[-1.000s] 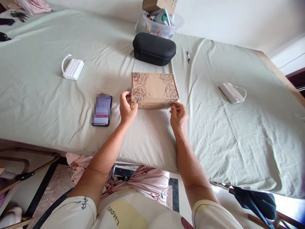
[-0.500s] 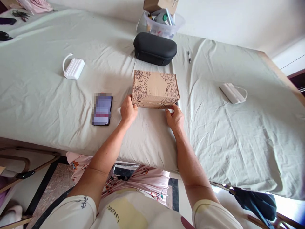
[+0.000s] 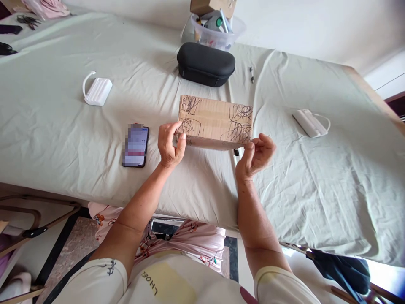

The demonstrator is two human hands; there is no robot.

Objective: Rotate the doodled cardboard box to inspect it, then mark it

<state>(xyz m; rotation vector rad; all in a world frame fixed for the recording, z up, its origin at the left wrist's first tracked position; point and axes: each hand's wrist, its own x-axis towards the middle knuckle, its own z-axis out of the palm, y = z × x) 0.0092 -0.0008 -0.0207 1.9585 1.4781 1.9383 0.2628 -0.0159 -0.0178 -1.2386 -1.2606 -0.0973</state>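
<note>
A brown cardboard box point(image 3: 216, 116) with dark scribbled loops at its corners is tipped up in front of me, held between both hands. My left hand point(image 3: 171, 143) grips its near left corner, thumb on the near side and fingers on the upper face. My right hand point(image 3: 255, 156) pinches the near right corner between thumb and fingers. Just under the box's near edge, by my right thumb, a small black object point(image 3: 236, 152) pokes out; the box hides the rest of it.
A phone point(image 3: 136, 146) lies left of my left hand. White power banks with cable loops sit at left point(image 3: 99, 91) and right point(image 3: 310, 123). Beyond the box are a black zip case point(image 3: 206, 64), a pen point(image 3: 251, 74) and a filled plastic tub point(image 3: 213, 38). A pale sheet point(image 3: 316, 181) covers the surface.
The box has been tipped, so a different scribbled face is up, and its right end reaches farther right. My right hand has moved right with it, and the small black object shows more.
</note>
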